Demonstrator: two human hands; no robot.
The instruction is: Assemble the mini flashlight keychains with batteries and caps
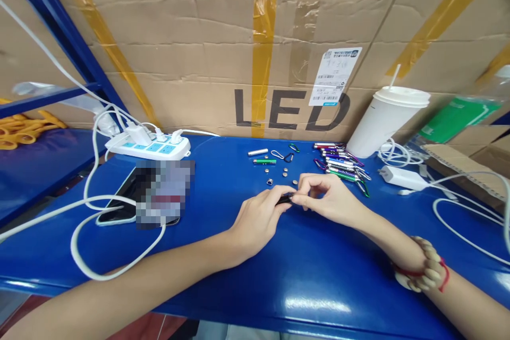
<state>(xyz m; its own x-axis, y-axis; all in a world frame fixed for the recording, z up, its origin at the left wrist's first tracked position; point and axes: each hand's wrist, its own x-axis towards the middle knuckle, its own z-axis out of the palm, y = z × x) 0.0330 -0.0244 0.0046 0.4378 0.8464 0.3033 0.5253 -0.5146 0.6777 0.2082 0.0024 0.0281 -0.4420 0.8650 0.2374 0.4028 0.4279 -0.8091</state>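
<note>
I observe a short black cylindrical piece point(283, 199) between the hands, above the glossy blue table point(314, 260): the left hand point(255, 219) holds its body in curled fingers, and the right hand point(330, 199) pinches its end narrowly—the exact contact is hidden. I judge slippage the main risk—a loose pinch could drop the piece, scattering the small round silver discs point(285, 174) lying just beyond the fingertips.

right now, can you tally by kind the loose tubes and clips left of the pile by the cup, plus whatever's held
Tubes: 2, a silver tube and a green tube
Clips: 3, a silver clip, a black clip and a green clip
Held: 1, a black piece
Total: 6
</note>
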